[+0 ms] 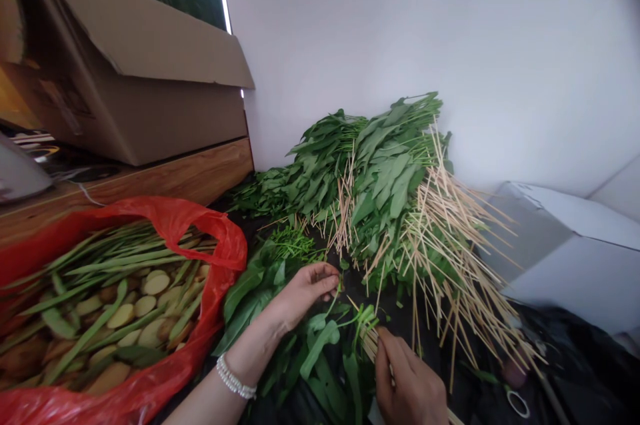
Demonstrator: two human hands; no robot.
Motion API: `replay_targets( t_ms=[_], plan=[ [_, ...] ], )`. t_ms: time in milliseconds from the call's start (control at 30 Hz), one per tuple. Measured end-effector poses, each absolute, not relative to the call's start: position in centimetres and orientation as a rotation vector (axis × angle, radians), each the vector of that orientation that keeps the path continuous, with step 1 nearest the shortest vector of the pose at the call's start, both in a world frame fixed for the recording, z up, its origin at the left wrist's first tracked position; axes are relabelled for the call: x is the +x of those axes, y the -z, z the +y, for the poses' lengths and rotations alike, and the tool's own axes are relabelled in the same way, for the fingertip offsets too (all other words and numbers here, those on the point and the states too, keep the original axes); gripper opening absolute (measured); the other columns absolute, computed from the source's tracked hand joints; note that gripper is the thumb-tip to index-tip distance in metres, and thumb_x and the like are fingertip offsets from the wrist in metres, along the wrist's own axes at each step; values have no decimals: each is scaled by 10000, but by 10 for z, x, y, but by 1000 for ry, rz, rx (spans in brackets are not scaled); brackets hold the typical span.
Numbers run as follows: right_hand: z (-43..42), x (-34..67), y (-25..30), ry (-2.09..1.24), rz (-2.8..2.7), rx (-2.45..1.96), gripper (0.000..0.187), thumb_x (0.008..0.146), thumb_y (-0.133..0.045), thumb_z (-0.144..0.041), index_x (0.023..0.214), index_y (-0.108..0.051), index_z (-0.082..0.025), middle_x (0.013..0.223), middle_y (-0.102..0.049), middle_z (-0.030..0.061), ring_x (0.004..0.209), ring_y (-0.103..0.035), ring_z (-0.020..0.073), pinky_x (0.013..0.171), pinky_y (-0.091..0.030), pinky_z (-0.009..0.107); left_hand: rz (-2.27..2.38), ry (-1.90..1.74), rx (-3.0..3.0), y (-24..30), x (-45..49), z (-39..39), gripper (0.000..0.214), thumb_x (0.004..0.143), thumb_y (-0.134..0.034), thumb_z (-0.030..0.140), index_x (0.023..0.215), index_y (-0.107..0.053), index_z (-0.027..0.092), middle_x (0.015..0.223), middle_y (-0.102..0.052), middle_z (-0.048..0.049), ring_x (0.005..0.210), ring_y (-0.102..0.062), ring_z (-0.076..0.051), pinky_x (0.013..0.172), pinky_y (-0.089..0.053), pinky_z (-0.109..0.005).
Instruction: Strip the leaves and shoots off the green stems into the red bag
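Observation:
My left hand (310,292), with a beaded bracelet at its wrist, is closed with its fingertips pinching a thin leafy green stem (341,278). To its right, my right hand (410,378) wraps round a bundle of wooden skewers (369,343). Green stems sit at the skewers' upper end, and leafy greens (320,352) hang below between the two hands. Beyond them rises a large pile of skewered leafy greens (390,165), its bare skewer ends (455,245) fanning out toward the right. More loose leaves (250,278) lie just left of my left hand.
A red plastic bag (227,245) at the left holds long green beans (125,255) and sliced potatoes (145,305). Above it, an open cardboard box (175,115) rests on a wooden surface (200,172). A white box (590,252) stands at right against the white wall (425,25).

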State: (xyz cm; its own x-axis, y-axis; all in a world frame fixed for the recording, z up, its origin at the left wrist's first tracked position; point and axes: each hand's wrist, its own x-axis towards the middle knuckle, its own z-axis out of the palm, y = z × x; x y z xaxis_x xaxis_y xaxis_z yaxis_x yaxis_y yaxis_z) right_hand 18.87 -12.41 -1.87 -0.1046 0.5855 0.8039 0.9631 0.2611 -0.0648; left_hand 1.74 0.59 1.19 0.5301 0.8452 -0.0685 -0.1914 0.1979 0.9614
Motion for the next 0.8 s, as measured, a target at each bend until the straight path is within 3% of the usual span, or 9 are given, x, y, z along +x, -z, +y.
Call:
replay_targets(
  t_ms=[133, 433, 800],
  plan=[
    [-123, 188, 18, 666, -1804, -1447, 309, 990, -335, -206, 945, -632, -134, 622, -660, 27, 501, -644, 118, 497, -426, 218, 689, -766, 1056, -10, 21, 1, 406, 633, -827, 424, 826, -629, 126, 705, -614, -2, 617, -540, -80, 590, -401, -197],
    [-124, 190, 20, 642, -1831, -1475, 352, 1002, -293, -228, 955, -630, -141, 605, -645, 21, 501, -640, 116, 492, -436, 201, 686, -704, 1101, -7, 21, 1, 384, 642, -825, 393, 866, -696, 109, 746, -700, -53, 632, -595, -93, 626, -438, -206],
    [-123, 190, 22, 652, -1797, -1518, 390, 1007, -287, -252, 928, -650, -134, 592, -634, 27, 518, -650, 123, 492, -435, 198, 609, -548, 1402, -5, 20, -2, 359, 606, -827, 324, 894, -709, 144, 783, -679, -19, 683, -589, -121, 687, -458, -238]
  ],
)
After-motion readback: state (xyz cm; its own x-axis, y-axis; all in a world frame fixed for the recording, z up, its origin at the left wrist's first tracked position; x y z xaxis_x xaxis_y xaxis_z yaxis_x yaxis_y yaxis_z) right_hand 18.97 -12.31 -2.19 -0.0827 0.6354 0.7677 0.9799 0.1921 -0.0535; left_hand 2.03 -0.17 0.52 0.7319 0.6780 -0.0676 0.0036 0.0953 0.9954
